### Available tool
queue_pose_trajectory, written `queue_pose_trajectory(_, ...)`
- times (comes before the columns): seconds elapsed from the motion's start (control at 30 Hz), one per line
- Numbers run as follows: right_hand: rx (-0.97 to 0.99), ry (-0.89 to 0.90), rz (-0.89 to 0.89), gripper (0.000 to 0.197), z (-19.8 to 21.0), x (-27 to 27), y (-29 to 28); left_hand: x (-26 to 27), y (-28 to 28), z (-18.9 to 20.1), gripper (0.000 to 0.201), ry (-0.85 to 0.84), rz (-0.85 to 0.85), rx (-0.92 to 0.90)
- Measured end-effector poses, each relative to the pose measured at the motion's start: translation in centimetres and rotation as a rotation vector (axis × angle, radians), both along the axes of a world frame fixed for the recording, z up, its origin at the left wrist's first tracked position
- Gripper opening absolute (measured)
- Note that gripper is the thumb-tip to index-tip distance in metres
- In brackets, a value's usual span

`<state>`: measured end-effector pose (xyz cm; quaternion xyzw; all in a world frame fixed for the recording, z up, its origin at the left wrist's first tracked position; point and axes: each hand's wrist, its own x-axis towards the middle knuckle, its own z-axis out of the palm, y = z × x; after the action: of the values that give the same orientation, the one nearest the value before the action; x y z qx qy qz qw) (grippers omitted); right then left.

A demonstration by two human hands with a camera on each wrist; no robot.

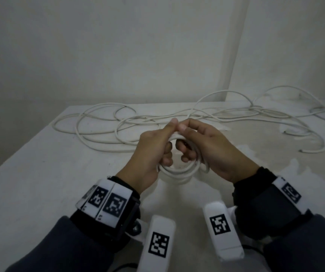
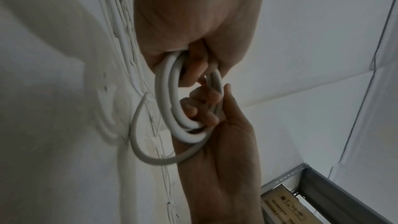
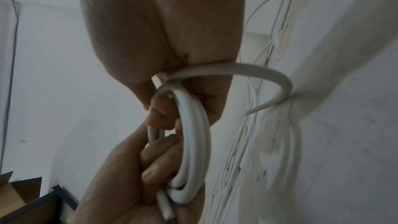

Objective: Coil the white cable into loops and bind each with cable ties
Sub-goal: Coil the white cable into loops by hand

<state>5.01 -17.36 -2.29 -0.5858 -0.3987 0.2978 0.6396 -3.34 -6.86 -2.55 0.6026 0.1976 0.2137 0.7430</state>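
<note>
A small coil of white cable hangs between both hands just above the table. My left hand grips the coil's left side, fingers curled through it. My right hand grips the right side the same way, and the two thumbs meet on top. In the left wrist view the coil shows several turns, with one wider loop hanging off it. The right wrist view shows the coil and a cut cable end in the left palm. The loose cable sprawls behind.
The white table has a stained patch on the right, and its left edge drops off. Tangled cable runs along the back to the far right corner. A metal shelf frame and a cardboard box stand off the table.
</note>
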Motion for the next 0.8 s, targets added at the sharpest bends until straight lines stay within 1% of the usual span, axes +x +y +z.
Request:
queue_pose_trajectory(0.07,-0.001,-0.057,-0.022,0.022,-0.2,0.0,0.0,0.2,0.0,-0.2,0.028,-0.023,0.114,-0.039)
queue_pose_trajectory(0.13,-0.016,-0.097,-0.004,0.027,-0.3,-0.1,0.0,0.3,0.0,-0.4,0.030,-0.046,0.206,-0.077)
queue_pose_trajectory(0.2,0.009,-0.064,0.055,0.029,-0.3,-0.3,0.1,0.3,0.1,-0.5,0.035,-0.087,0.272,-0.112)
queue_pose_trajectory(0.27,0.065,0.024,0.114,0.030,-0.3,-0.5,0.4,0.3,0.1,-0.4,0.038,-0.141,0.308,-0.161)
queue_pose_trajectory(0.33,0.117,0.094,0.103,0.029,-0.4,-0.7,0.8,0.3,0.0,-0.4,0.036,-0.183,0.278,-0.224)
queue_pose_trajectory(0.4,0.163,0.142,0.039,0.027,-0.4,-0.9,1.0,0.5,-0.2,-0.4,0.033,-0.195,0.200,-0.256)
queue_pose_trajectory(0.57,0.301,0.250,-0.123,0.024,0.3,0.2,0.4,0.9,-0.6,-0.3,0.040,-0.209,-0.016,-0.244)
queue_pose_trajectory(0.6,0.343,0.274,-0.150,0.024,0.5,0.6,0.1,0.8,-0.6,-0.2,0.040,-0.186,-0.024,-0.243)
queue_pose_trajectory(0.63,0.381,0.295,-0.173,0.025,0.7,1.0,-0.1,0.8,-0.5,-0.3,0.039,-0.126,-0.007,-0.217)
queue_pose_trajectory(0.73,0.439,0.332,-0.222,0.024,1.1,1.6,-0.7,0.3,-0.1,-0.6,0.035,0.190,0.063,0.001)
queue_pose_trajectory(0.77,0.451,0.344,-0.233,0.024,1.1,1.7,-0.8,0.1,0.1,-0.7,0.038,0.282,0.039,0.040)
queue_pose_trajectory(0.8,0.463,0.360,-0.239,0.024,1.0,1.6,-0.9,-0.1,0.2,-0.8,0.041,0.349,-0.013,0.040)
